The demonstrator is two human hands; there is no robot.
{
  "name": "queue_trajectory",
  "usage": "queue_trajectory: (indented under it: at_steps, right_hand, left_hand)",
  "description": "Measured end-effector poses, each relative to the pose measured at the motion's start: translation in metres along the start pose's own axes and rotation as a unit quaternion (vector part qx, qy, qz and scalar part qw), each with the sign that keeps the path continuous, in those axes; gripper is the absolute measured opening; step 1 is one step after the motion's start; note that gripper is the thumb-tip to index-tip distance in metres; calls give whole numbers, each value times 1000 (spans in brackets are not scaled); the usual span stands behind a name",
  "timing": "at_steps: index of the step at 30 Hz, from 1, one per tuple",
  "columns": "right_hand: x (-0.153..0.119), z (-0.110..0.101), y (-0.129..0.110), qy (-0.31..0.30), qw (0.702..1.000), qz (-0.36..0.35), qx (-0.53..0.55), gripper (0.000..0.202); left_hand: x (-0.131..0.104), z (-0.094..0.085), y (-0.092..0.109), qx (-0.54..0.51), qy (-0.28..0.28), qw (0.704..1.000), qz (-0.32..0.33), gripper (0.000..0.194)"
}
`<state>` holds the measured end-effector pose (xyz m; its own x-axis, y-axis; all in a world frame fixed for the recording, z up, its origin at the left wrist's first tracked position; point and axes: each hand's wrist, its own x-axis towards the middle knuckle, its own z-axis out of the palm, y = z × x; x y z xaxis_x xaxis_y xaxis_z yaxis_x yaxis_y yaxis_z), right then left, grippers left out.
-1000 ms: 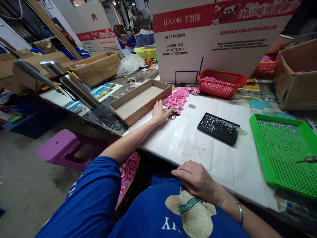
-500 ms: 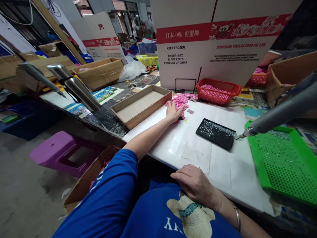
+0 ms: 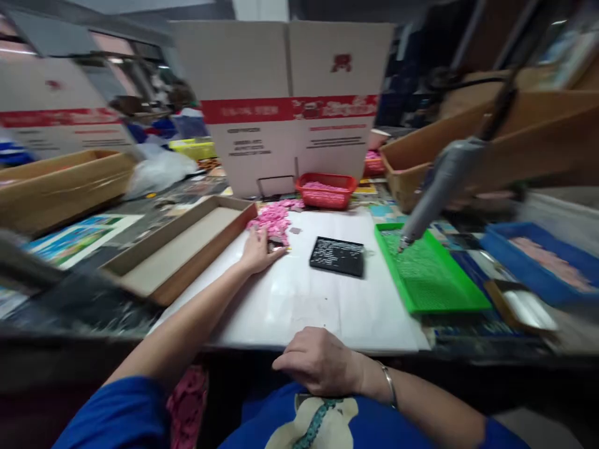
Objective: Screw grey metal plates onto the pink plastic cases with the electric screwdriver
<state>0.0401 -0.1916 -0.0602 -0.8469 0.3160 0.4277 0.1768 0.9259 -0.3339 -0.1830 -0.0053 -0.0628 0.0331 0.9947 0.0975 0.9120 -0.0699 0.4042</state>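
My left hand [image 3: 259, 251] reaches over the white work surface [image 3: 299, 305] and touches the near edge of a pile of pink pieces [image 3: 272, 219], its fingers spread. A dark bit shows beside its fingertips. My right hand [image 3: 318, 362] rests at the table's front edge near my lap, fingers curled; what they hold, if anything, is hidden. A black tray [image 3: 337, 256] with small shiny pieces lies right of the pile. Left of my left hand stands a shallow open box [image 3: 206, 260].
A red basket [image 3: 326, 198] of pink pieces stands behind. A green tray [image 3: 449, 293] is on the right, with a grey power tool [image 3: 437, 187] hanging above it. Farther right sits a blue tray [image 3: 510, 262]. Tall white cartons [image 3: 290, 149] stand at the back.
The view has turned to the right, so the table shows more squarely. My left hand remains at the pink pile, and the dark bit now shows by its fingers. My right hand stays near my lap.
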Motion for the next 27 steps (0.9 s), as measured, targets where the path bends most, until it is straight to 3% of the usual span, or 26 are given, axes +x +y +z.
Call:
queue_trajectory:
  at_steps: [5, 9, 13, 18, 22, 24, 27]
  right_hand:
    - [9, -5, 5, -63, 998, 22, 8, 28]
    - [14, -13, 6, -88, 994, 57, 28, 31]
    - [15, -20, 3, -102, 991, 65, 55, 31]
    - [12, -18, 3, -79, 990, 79, 89, 31]
    - [8, -12, 8, -62, 990, 77, 96, 30]
    - [5, -10, 7, -50, 992, 72, 94, 28]
    - [0, -8, 2, -13, 993, 65, 99, 23]
  left_hand:
    - [26, 6, 13, 31, 30, 999, -29, 106]
    - [27, 4, 9, 20, 52, 998, 5, 101]
    - [4, -1, 6, -16, 99, 994, 33, 99]
    - [-35, -4, -5, -33, 114, 984, 129, 84]
    - [-56, -19, -17, -35, 112, 975, 187, 79]
    - [-66, -32, -18, -53, 89, 980, 172, 79]
    - [-76, -51, -19, -109, 88, 986, 89, 80]
